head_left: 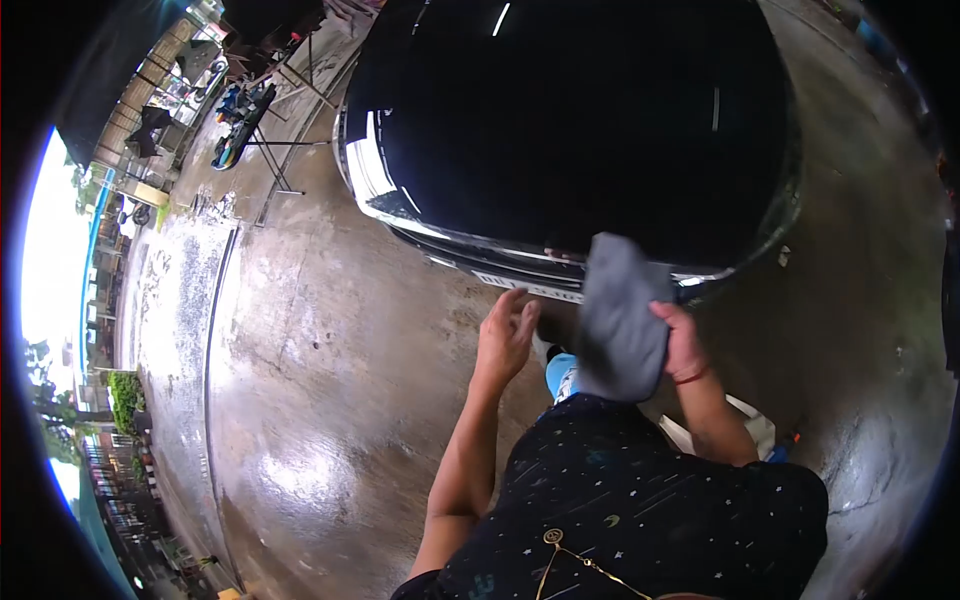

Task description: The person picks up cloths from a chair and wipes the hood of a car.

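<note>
A folded grey cloth hangs in front of my body, its edge gripped by my right hand. My left hand is raised to the left of the cloth, apart from it, with bent fingers slightly spread and nothing seen in them. Just beyond both hands is the front of a glossy black car. The cloth covers part of its bumper and of its number plate.
Wet concrete floor surrounds the car. Thin metal stands with items on them stand at the far left. A whitish object lies on the floor beside my right arm. Green plants grow along the left edge.
</note>
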Tool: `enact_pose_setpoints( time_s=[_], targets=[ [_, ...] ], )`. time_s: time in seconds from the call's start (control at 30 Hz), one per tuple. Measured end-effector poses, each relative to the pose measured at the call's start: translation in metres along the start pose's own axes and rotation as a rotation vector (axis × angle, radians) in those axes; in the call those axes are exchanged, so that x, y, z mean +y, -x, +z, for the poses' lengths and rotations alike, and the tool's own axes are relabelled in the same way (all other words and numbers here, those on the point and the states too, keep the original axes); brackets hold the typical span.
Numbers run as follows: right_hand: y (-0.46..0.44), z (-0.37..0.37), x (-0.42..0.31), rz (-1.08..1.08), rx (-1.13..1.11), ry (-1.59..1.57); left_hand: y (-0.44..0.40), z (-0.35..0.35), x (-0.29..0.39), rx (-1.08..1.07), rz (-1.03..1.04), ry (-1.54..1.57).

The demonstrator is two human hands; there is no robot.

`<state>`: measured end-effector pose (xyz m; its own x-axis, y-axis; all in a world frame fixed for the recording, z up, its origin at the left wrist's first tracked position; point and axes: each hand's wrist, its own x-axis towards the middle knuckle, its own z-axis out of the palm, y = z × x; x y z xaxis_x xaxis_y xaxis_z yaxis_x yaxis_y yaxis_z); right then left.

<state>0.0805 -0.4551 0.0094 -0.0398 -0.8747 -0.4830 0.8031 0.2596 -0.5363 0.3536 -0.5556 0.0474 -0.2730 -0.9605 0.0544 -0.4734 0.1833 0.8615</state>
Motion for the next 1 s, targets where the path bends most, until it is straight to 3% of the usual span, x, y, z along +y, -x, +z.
enact_pose_setpoints(
  time_s=[0.1,0.13,0.17,0.2,0.23,0.27,0.3,0.33,0.37,0.4,0.43,0.47,0.53,0.6,0.67,0.73,0.77,0.8,0.83,0.87,0.9,0.93,0.97,1.0],
  targets=[
    [-0.058,0.011,-0.061,-0.292,0.023,0.101,-0.039,-0.051,-0.064,-0.021,-0.229,-0.045],
    [-0.092,-0.019,-0.073,-0.429,0.128,0.442,-0.047,-0.068,-0.084,-0.014,-0.258,-0.11],
    [-0.111,0.028,-0.083,-0.598,0.217,0.61,-0.056,-0.081,-0.096,-0.004,-0.283,-0.169],
    [-0.147,0.041,-0.089,-0.695,0.331,1.234,-0.067,-0.094,-0.101,-0.003,-0.296,-0.173],
    [-0.195,0.064,-0.083,-0.805,0.413,1.409,-0.077,-0.109,-0.103,-0.011,-0.347,-0.192],
    [-0.255,0.061,-0.075,-0.997,0.446,2.194,-0.084,-0.124,-0.107,-0.021,-0.401,-0.21],
    [-0.317,0.066,-0.065,-1.048,0.423,2.29,-0.09,-0.133,-0.118,0.004,-0.428,-0.202],
    [-0.356,0.111,-0.063,-1.181,0.557,2.174,-0.097,-0.139,-0.121,0.006,-0.444,-0.206],
    [-0.387,0.157,-0.072,-1.159,0.51,2.173,-0.104,-0.144,-0.121,0.022,-0.484,-0.166],
    [-0.429,0.192,-0.071,-0.948,0.433,2.289,-0.116,-0.148,-0.124,0.038,-0.521,-0.127],
    [-0.465,0.228,-0.062,-1.265,0.349,2.046,-0.126,-0.147,-0.13,0.078,-0.468,-0.105],
    [-0.486,0.268,-0.048,-1.081,0.371,2.152,-0.136,-0.151,-0.127,0.053,-0.489,-0.111],
    [-0.514,0.296,0.01,-1.044,0.063,2.009,-0.182,-0.155,-0.112,-0.047,-0.435,-0.086],
    [-0.491,0.296,0.067,-1.213,-0.155,2.144,-0.22,-0.159,-0.11,-0.133,-0.366,-0.078],
    [-0.452,0.271,0.098,-0.96,-0.419,2.151,-0.253,-0.169,-0.124,-0.242,-0.291,-0.068],
    [-0.419,0.234,0.082,-0.748,-0.301,2.037,-0.28,-0.185,-0.15,-0.307,-0.264,-0.07],
    [-0.413,0.214,0.055,-0.766,-0.101,1.964,-0.292,-0.197,-0.17,-0.329,-0.268,-0.076],
    [-0.402,0.214,0.019,-0.727,0.296,1.917,-0.301,-0.211,-0.187,-0.352,-0.276,-0.086],
    [-0.402,0.193,-0.013,-0.853,0.563,1.874,-0.313,-0.224,-0.198,-0.373,-0.259,-0.092],
    [-0.403,0.191,-0.053,-0.775,0.785,1.882,-0.326,-0.238,-0.206,-0.41,-0.246,-0.101],
    [-0.421,0.165,-0.075,-0.915,1.018,1.827,-0.341,-0.254,-0.216,-0.451,-0.241,-0.108],
    [-0.442,0.158,-0.088,-0.802,1.242,1.887,-0.359,-0.268,-0.226,-0.48,-0.232,-0.11],
    [-0.463,0.18,-0.088,-0.529,1.399,2.027,-0.379,-0.285,-0.236,-0.509,-0.215,-0.115],
    [-0.494,0.211,-0.069,-0.761,1.527,1.825,-0.396,-0.304,-0.244,-0.506,-0.174,-0.116]
  ],
)
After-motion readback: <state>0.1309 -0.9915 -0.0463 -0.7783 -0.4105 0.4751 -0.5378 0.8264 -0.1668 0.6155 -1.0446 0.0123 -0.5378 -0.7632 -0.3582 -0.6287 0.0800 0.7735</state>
